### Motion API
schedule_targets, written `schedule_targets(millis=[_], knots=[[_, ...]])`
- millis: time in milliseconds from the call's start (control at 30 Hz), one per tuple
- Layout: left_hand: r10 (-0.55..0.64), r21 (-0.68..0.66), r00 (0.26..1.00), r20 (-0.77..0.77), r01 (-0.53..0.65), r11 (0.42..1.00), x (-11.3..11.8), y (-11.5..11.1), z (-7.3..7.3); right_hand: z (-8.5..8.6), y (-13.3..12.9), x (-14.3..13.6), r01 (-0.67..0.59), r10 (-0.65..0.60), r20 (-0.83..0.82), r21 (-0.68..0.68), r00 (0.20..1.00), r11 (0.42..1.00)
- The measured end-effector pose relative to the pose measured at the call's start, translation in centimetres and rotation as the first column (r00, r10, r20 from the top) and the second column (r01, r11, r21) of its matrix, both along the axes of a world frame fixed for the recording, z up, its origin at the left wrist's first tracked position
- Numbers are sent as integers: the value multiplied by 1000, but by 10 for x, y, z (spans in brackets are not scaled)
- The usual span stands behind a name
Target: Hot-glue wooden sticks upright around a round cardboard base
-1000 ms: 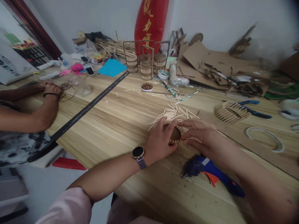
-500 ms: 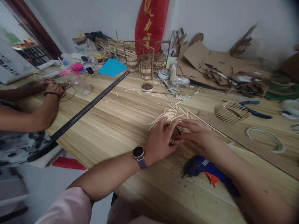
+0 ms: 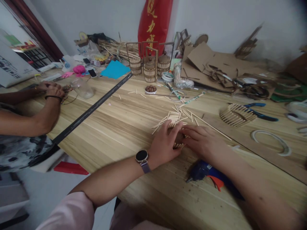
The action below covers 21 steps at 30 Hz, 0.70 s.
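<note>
Noted at left: co-worker's hands (image 3: 53,88), drawn together over small work, just beside a clear jar (image 3: 83,88). Next, a black strip (image 3: 93,107) slanting across the table (image 3: 103,137). At far centre, handled baskets (image 3: 150,72). Nearer, left hand (image 3: 164,145), fingers spread wide over the left of a brown disc (image 3: 179,139), apparently in hold of it. Disc found between both hands, seemingly resting on the table, short sticks around its edge; loose sticks (image 3: 174,118) heaped just beyond. At disc's right, right hand (image 3: 202,139), fingers bunched and bent, tips at the edge; cannot tell of any stick pinched there. Just nearer, glue gun (image 3: 200,171), partly hidden by right forearm. Farther right, slatted piece (image 3: 236,115), pliers (image 3: 256,104). Judged step in hand: setting or pressing sticks at disc's edge. Judged as called for next: steady left hold, light right fingertip pressure, even spacing.
</note>
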State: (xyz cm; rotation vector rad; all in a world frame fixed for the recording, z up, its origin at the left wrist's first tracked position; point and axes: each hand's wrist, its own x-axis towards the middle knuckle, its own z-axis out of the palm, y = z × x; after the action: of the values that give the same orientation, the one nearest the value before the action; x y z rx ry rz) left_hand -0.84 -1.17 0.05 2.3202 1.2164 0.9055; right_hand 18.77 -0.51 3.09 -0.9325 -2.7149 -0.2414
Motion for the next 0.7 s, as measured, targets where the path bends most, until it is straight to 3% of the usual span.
schedule_targets(millis=[300, 467, 700], knots=[[7, -10, 1000, -5, -7, 1000, 0, 0, 2, 9, -4, -6, 25, -30, -51, -82, 998, 996], [9, -4, 1000, 1, -9, 1000, 0, 0, 1, 5, -7, -9, 73, -73, -6, -23, 997, 997], [-12, -4, 1000, 0, 12, 1000, -1, 2, 1, 2, -8, -9, 39, -39, -10, 63, 999, 997]])
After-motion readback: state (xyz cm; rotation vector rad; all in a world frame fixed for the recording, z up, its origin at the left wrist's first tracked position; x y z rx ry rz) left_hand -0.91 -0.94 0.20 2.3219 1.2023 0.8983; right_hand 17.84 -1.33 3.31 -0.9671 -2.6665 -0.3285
